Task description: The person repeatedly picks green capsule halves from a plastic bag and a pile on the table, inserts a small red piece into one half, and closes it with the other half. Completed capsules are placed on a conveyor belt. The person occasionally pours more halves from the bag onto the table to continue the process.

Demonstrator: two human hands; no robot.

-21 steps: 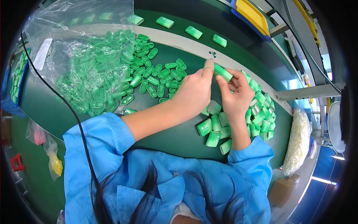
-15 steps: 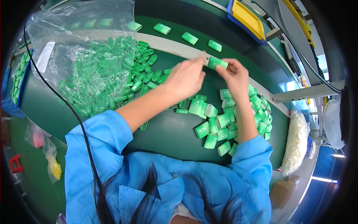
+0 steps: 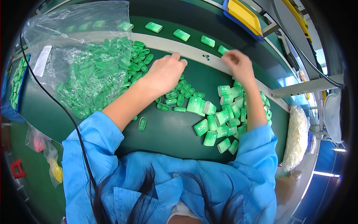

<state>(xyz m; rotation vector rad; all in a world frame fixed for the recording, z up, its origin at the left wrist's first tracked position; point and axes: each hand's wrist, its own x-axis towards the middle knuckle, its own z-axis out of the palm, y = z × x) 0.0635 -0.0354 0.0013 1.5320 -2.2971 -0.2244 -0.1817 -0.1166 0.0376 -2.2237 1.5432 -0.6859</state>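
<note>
My left hand (image 3: 166,73) is over the table beside loose green oval caps (image 3: 185,86); its fingers are bent together, and what they hold, if anything, is hidden. My right hand (image 3: 240,68) is raised at the far rail, slightly blurred, its fingers apart and empty. Just beyond its fingertips a green-and-white case (image 3: 223,50) lies on the dark green belt. Other such cases (image 3: 181,35) lie in a spaced row to its left. Beneath my right forearm a heap of pale green hollow sleeves (image 3: 223,116) stands and lies on the table.
A clear plastic bag (image 3: 80,56) covers many green caps at the left. A light rail (image 3: 194,55) borders the belt. Yellow and blue trays (image 3: 244,18) sit at the upper right. A black cable (image 3: 59,102) hangs across the left. A bulging white bag (image 3: 296,138) stands at right.
The case that was in my right hand now lies on the belt, and that hand has moved slightly right. My left hand has drawn back left toward the caps.
</note>
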